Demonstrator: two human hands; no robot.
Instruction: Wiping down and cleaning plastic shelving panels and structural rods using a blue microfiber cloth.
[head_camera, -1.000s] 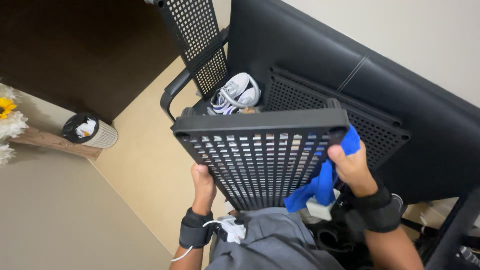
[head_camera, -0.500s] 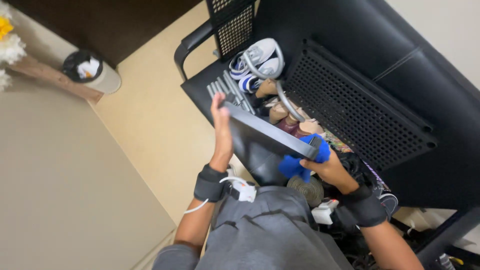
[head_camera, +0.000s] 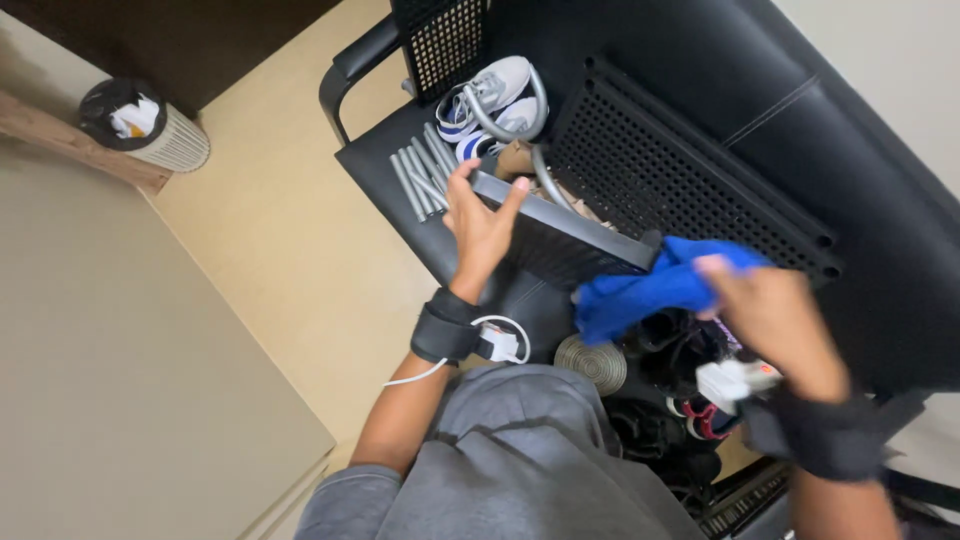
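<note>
Left hand gripped the near end of a black perforated panel, thumb and fingers wrapped over its edge, at centre frame. Right hand was clenched around a blue cloth, which bunched against the panel's far end at centre right; motion blur hid the exact finger placement.

Largest item: a black padded wall or headboard filled the upper right of the frame. Beige floor ran diagonally from upper centre to lower left, with a pale flat slab occupying the left side. A second black perforated sheet lay just above and behind the held panel, and a third mesh piece stood at top centre. Black flat base sat under the panel, carrying a row of grey metal rods just left of the left hand. White and blue sneakers lay at upper centre, with a grey curved tube looped over them. A ribbed bin with a dark liner stood at upper left. Both wrists wore black bands; a white cable hung from the left one.
</note>
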